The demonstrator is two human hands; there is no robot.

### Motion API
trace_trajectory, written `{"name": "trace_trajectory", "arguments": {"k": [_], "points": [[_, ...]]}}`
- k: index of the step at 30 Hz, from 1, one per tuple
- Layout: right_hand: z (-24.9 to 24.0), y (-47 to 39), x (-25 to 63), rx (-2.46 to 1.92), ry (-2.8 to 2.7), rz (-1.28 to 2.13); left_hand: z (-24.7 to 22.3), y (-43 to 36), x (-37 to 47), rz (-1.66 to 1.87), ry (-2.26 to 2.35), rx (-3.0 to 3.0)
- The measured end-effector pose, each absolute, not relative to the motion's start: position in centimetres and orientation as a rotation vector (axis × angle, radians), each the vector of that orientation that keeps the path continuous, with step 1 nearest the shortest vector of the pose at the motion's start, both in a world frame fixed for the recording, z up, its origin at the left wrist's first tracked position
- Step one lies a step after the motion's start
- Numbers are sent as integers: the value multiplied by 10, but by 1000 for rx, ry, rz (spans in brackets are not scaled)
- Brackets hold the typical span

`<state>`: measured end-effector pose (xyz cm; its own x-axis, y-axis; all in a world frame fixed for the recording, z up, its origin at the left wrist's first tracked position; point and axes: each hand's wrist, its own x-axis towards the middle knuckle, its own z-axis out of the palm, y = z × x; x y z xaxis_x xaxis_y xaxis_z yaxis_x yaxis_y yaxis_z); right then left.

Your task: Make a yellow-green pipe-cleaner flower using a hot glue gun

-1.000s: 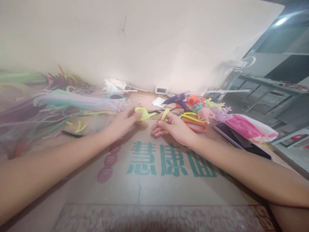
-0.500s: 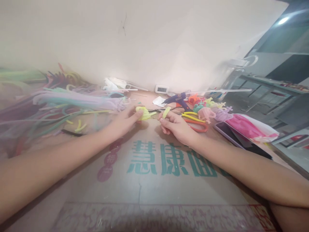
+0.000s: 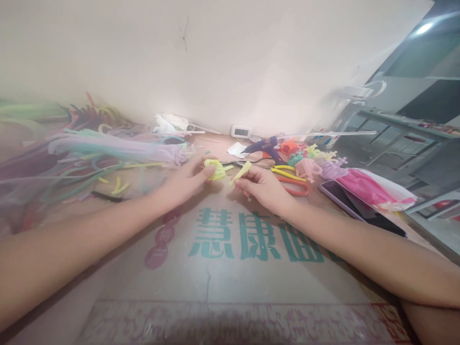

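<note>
Left of the right hand (image 3: pixel 265 190), across a narrow gap, left hand (image 3: pixel 190 180) grips a yellow bundle (image 3: pixel 216 171); right hand pinches a yellow strip (image 3: pixel 242 171), just beside it. From here: glue gun (image 3: pixel 266 145) beyond right hand, pastel stems (image 3: pixel 118 146) left of left hand.

- We are at a craft worktable (image 3: pixel 213 147), in a home or workshop; we cannot tell which.
- We see bundled pipe cleaners (image 3: pixel 115 147) and a hot glue gun (image 3: pixel 266 145).
- Printed cardboard (image 3: pixel 161 287) lies before us.
</note>
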<state>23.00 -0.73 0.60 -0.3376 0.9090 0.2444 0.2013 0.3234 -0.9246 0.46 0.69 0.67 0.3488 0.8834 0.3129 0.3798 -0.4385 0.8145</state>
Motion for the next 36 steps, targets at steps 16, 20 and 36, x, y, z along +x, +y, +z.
{"name": "trace_trajectory", "arguments": {"k": [16,20,36], "points": [[2,-12,227,-967,-1769,1017,-5,13,0,936,1057,2026],[3,-14,226,-980,-1788,988,-3,11,1,910,1102,2048],[2,-12,226,-1019,-1855,925,-1,7,4,907,1137,2057]]}}
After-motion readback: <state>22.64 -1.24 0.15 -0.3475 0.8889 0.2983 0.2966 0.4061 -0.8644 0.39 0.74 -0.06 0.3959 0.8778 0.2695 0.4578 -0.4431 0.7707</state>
